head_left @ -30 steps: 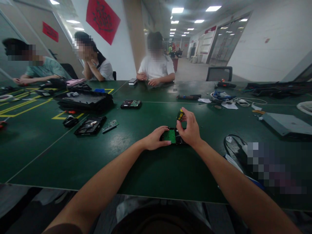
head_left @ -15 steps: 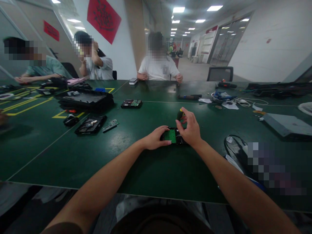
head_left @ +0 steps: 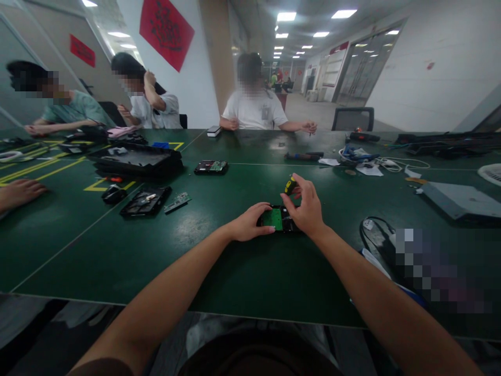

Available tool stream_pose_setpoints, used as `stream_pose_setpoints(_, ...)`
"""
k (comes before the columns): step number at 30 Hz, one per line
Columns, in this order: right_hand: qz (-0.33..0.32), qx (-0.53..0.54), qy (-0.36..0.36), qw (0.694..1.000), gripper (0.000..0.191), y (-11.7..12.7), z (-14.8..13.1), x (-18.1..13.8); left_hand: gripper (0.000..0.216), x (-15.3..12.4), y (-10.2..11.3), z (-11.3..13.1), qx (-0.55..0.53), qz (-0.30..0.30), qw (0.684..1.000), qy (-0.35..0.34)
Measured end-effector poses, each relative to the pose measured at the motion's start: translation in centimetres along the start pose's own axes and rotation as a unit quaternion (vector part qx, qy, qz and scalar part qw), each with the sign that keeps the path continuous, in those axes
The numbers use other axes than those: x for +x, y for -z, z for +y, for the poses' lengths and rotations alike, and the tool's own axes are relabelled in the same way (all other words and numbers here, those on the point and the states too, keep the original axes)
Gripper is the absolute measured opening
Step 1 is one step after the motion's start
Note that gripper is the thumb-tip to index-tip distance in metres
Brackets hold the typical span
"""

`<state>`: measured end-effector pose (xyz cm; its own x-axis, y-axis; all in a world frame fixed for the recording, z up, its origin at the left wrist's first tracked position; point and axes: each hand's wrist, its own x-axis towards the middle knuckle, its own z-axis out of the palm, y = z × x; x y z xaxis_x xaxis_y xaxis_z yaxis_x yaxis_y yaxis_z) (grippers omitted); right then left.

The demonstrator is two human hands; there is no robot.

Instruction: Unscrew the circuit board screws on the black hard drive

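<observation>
A small black device with an exposed green circuit board (head_left: pixel 274 219) lies flat on the green table (head_left: pixel 235 277) in front of me. My left hand (head_left: pixel 252 222) grips the left end of its casing, thumb at the near edge and fingers along the far edge. Over the right end, my right hand (head_left: pixel 305 206) pinches a screwdriver (head_left: pixel 290 185) by its black and yellow handle. The handle stands roughly upright, leaning a little. My fingers hide the screwdriver's shaft and tip, so where it meets the device cannot be seen.
Left of my hands lie a circuit strip (head_left: pixel 178 202), an opened black casing (head_left: pixel 146 201) and a large black tray (head_left: pixel 136 159). Farther back sits another opened device (head_left: pixel 211 166). A grey metal box (head_left: pixel 464 201) and cables (head_left: pixel 376 224) lie right. Several people sit around the table.
The screwdriver handle has turned in my right hand, showing more yellow. My left hand and the device stay put. A co-worker's hand has come in at the left edge; the person opposite has stretched an arm sideways.
</observation>
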<state>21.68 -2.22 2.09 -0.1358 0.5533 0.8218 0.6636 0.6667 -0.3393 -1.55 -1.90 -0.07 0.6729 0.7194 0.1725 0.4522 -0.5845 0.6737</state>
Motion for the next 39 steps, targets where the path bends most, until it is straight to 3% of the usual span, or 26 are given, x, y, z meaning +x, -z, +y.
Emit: stream_pose_setpoints(39, 0.007, 0.020, -0.001, 1.000, 0.066, -0.02, 0.10, -0.04, 0.076, 0.03, -0.10, 0.01, 0.004, 0.003, 1.000, -0.005)
